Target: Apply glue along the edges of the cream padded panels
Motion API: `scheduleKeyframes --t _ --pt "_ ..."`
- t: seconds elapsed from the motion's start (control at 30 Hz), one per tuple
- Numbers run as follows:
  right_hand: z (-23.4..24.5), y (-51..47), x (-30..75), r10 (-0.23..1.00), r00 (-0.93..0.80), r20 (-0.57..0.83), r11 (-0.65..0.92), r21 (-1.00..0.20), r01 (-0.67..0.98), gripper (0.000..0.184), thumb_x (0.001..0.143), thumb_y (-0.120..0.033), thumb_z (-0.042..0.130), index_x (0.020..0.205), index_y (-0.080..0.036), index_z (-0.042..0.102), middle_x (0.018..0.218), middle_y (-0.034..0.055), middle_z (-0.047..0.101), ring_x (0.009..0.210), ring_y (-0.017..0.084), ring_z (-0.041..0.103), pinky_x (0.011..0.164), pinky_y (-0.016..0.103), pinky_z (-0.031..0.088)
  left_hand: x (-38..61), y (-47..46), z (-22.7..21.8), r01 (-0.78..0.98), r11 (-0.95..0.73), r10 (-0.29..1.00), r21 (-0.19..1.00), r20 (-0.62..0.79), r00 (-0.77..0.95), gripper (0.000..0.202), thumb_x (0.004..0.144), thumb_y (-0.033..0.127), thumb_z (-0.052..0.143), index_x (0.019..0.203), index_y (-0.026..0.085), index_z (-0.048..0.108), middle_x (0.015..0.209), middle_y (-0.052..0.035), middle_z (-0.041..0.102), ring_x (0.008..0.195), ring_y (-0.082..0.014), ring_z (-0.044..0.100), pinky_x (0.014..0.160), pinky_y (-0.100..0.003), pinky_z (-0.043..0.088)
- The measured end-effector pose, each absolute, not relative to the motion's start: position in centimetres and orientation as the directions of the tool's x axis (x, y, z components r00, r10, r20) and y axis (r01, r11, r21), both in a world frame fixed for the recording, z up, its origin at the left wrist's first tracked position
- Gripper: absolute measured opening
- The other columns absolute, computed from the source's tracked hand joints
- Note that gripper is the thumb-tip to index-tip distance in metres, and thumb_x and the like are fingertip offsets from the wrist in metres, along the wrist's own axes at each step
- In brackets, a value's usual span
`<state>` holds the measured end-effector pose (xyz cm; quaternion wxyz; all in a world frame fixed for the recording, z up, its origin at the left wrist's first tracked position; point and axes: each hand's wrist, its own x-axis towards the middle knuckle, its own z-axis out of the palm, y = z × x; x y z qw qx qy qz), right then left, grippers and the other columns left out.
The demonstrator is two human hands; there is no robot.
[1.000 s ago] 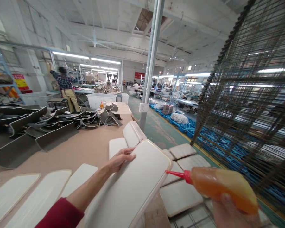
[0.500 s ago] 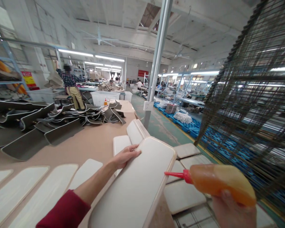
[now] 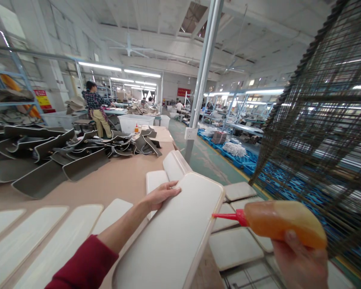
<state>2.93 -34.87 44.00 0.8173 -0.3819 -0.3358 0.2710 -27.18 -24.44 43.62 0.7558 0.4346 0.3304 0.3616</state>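
My left hand (image 3: 162, 194) lies on the far left edge of a long white padded panel (image 3: 177, 237), fingers stretched along its rim. The panel slants from the tabletop toward me. My right hand (image 3: 301, 263) is closed around an orange squeeze bottle of glue (image 3: 284, 223). The bottle's red nozzle (image 3: 227, 216) points left and nearly touches the panel's right edge.
More white panels (image 3: 48, 241) lie in a row on the brown table (image 3: 108, 184). Dark grey pieces (image 3: 63, 156) are piled at the back left. Other white panels (image 3: 234, 245) rest on a low rack to the right, beside a wire mesh rack (image 3: 319, 132). A person (image 3: 96, 108) stands far back.
The view has drifted a little left and up. The bottle's nozzle has risen slightly and come closer to the panel's right edge. My left hand keeps its place on the panel.
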Motion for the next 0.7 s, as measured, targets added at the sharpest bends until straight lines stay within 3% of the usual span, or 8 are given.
scheduleKeyframes --t 0.2,0.4,0.47,0.6,0.7 --pt "42.0 -35.7 3.1 0.761 0.591 0.267 0.485 -0.84 -0.245 0.033 0.057 -0.024 0.081 0.086 -0.021 0.066 0.076 0.0014 0.063 0.069 0.017 0.059 0.066 0.025 0.052 -27.2 -24.2 43.0 -0.25 0.385 0.825 0.889 -0.21 0.525 0.062 0.064 0.031 0.075 0.121 0.017 0.054 0.088 -0.0071 0.071 0.071 -0.0172 0.067 0.064 -0.026 0.053" --pt "41.9 -35.9 2.9 0.78 0.569 0.26 0.461 -0.854 -0.241 0.049 0.048 -0.023 0.083 0.094 -0.021 0.066 0.098 0.0045 0.062 0.084 0.022 0.058 0.062 0.024 0.053 -27.1 -23.8 42.5 -0.238 0.393 0.821 0.888 -0.222 0.526 0.058 0.065 0.032 0.075 0.117 0.016 0.056 0.089 -0.0079 0.071 0.072 -0.0175 0.066 0.066 -0.028 0.053" --pt "41.6 -36.2 2.9 0.771 0.581 0.262 0.453 -0.866 -0.21 0.047 0.046 -0.022 0.084 0.09 -0.021 0.067 0.096 0.0037 0.063 0.083 0.021 0.058 0.061 0.022 0.053 -27.1 -23.8 42.4 -0.232 0.399 0.82 0.887 -0.232 0.523 0.058 0.065 0.033 0.075 0.116 0.016 0.056 0.089 -0.0083 0.071 0.072 -0.0178 0.066 0.067 -0.028 0.053" --pt "41.3 -36.7 2.9 0.794 0.561 0.234 0.424 -0.875 -0.235 0.039 0.054 -0.025 0.081 0.091 -0.023 0.067 0.087 0.0033 0.064 0.077 0.02 0.06 0.065 0.025 0.053 -27.1 -23.7 42.3 -0.229 0.408 0.82 0.884 -0.245 0.517 0.058 0.063 0.033 0.076 0.114 0.016 0.056 0.088 -0.0076 0.071 0.072 -0.0176 0.066 0.067 -0.028 0.052" --pt "41.7 -37.0 2.6 0.812 0.533 0.237 0.427 -0.864 -0.266 0.048 0.054 -0.027 0.082 0.099 -0.021 0.066 0.099 0.0071 0.063 0.085 0.024 0.06 0.065 0.027 0.053 -27.1 -23.5 42.2 -0.224 0.416 0.815 0.881 -0.252 0.522 0.056 0.062 0.033 0.077 0.112 0.016 0.057 0.086 -0.0073 0.071 0.072 -0.0178 0.066 0.067 -0.028 0.052"
